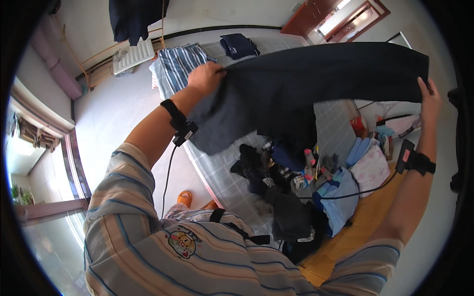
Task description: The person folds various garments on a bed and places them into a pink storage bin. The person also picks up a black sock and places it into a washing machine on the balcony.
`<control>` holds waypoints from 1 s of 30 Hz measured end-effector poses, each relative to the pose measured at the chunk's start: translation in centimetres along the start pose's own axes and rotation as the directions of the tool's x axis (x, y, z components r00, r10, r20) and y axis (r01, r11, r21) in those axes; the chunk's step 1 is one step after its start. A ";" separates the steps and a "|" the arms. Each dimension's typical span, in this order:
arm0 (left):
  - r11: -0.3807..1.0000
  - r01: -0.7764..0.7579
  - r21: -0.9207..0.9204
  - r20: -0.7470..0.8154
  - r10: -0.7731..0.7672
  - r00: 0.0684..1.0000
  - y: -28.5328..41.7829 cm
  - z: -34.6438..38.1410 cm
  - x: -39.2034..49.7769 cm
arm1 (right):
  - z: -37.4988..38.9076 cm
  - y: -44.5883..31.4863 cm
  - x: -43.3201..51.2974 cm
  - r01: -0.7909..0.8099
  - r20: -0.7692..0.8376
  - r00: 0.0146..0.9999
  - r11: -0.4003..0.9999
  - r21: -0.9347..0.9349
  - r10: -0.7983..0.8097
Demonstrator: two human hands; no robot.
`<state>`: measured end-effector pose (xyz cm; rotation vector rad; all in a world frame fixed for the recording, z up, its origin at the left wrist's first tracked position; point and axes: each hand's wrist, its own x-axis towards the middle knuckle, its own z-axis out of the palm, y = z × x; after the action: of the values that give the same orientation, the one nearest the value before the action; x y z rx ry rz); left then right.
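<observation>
My left hand (205, 78) grips the upper edge of a pair of dark trousers (281, 81), its fingers closed on the cloth. At the far right my right hand (430, 98) pinches the squared end of one long leg. That leg is stretched between both hands above the bed, and more dark cloth hangs below it. Underneath lies a heap of dark clothes (255, 166), partly covered by the trousers. Beside the heap are several small socks (326, 172) and a light blue garment (342, 199).
On the bed's grey checked sheet (229, 177) lie striped folded cloth (183, 63) and a folded navy garment (239, 46). A floral cloth (370, 170) sits by a yellow cover (364, 222). A cable (351, 195) runs from my right wrist. A clothes rack (86, 70) stands far left.
</observation>
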<state>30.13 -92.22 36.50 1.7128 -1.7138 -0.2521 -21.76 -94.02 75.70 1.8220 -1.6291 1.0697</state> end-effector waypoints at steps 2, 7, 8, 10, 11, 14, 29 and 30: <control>0.998 -0.065 -0.006 -0.069 0.064 0.996 1.9 -0.6 1.3 | -3.6 4.4 -1.1 -0.010 0.045 0.999 0.995 -0.103 0.014; 0.963 -0.269 -0.018 -0.070 0.267 0.961 5.6 -0.2 -1.0 | -9.9 10.3 -13.3 -0.234 0.196 0.947 0.964 -0.130 0.256; 0.960 -0.278 0.039 -0.057 0.280 0.958 5.6 1.1 -2.3 | -10.6 11.2 -16.6 -0.242 0.239 0.941 0.970 -0.023 0.240; 0.932 -0.355 0.076 0.042 0.353 0.935 5.7 4.2 -6.0 | -9.6 13.5 -25.8 -0.216 0.280 0.952 0.917 0.337 0.122; 0.938 -0.340 0.073 0.135 0.328 0.935 5.6 6.2 -8.3 | -9.7 15.1 -30.1 -0.283 0.335 0.931 0.862 0.421 0.143; 0.955 -0.254 0.155 0.515 0.141 0.846 4.7 14.3 -16.0 | -9.3 19.6 -43.5 -0.520 0.438 0.833 0.749 0.410 0.339; 0.992 -0.044 -0.116 0.990 0.119 0.077 7.0 29.6 -31.8 | -3.7 19.5 -57.7 -0.399 0.546 0.741 0.910 -0.109 0.390; 0.993 0.015 -0.120 0.988 0.118 0.098 7.7 29.7 -30.9 | -3.2 18.3 -55.3 -0.366 0.554 0.751 0.925 -0.102 0.358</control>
<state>3.17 -72.13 8.82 1.3336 -2.5724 -1.8639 -39.78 -61.43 30.77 2.0019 -2.4120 0.7013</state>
